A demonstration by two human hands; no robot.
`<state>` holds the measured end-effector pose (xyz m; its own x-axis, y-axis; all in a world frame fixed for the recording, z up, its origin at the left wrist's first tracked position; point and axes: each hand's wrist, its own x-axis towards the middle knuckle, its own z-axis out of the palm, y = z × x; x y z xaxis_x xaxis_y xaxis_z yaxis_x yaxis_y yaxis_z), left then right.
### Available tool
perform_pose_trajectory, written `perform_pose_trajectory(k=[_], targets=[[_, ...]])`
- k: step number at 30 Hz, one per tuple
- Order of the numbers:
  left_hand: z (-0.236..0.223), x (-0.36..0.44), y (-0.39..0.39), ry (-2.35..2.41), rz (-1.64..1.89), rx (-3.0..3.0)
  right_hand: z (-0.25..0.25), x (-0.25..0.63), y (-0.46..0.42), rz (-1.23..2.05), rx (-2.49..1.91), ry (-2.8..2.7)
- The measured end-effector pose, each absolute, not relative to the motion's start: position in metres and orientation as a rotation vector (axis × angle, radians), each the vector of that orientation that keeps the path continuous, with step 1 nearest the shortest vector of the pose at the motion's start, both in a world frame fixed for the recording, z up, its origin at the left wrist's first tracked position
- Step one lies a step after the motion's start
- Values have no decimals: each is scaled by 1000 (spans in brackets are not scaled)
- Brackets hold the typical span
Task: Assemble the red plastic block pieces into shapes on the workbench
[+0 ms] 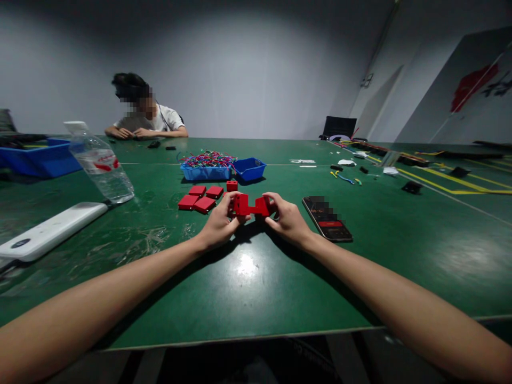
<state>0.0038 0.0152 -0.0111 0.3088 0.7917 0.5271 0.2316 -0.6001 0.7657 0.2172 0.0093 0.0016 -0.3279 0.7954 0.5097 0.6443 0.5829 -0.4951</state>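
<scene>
Between both hands, above the green table, is a red plastic part [253,210] with two blocky ends and a thin red bridge in the middle. I cannot tell whether it is one part or two. My left hand [219,223] is closed on its left end, thumb below and fingers above. The right end sits in the grip of my right hand [291,220], between thumb and fingers. Several flat red square cases [205,205] lie just left of my left hand. Behind it stands a small red block [232,185]; the fingers partly hide what lies below it.
A blue tray of coloured wires [206,173] adjoins another blue tray [251,169] behind my hands. To the right lies a phone [326,218]. A water bottle [102,168] and a white device [52,230] stand left. A person [150,114] sits across the table.
</scene>
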Motion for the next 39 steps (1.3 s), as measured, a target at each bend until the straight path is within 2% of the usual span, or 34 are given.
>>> perform_pose_trajectory(k=[7, 16, 25, 28, 32, 36, 39], targets=[[-10, 4, 10, 936, 1314, 2092, 2, 217, 9, 341, -1120, -2012], [-6, 3, 3, 727, 1461, 2540, -4, 213, 13, 812, -948, -1849], [-8, 2, 4, 664, 1302, 2606, 1, 214, 9, 402, -956, -2003], [-4, 2, 1, 653, 1253, 2476, 3, 217, 8, 273, -910, -2040], [-3, 9, -2, 797, 1236, 1966, 1, 220, 11, 200, -886, -2053], [-2, 19, 1, 924, 1089, 1485, -2, 220, 14, 231, -924, -2020], [1, 20, 6, 844, 891, 1305, -1, 217, 15, 308, -960, -1982]])
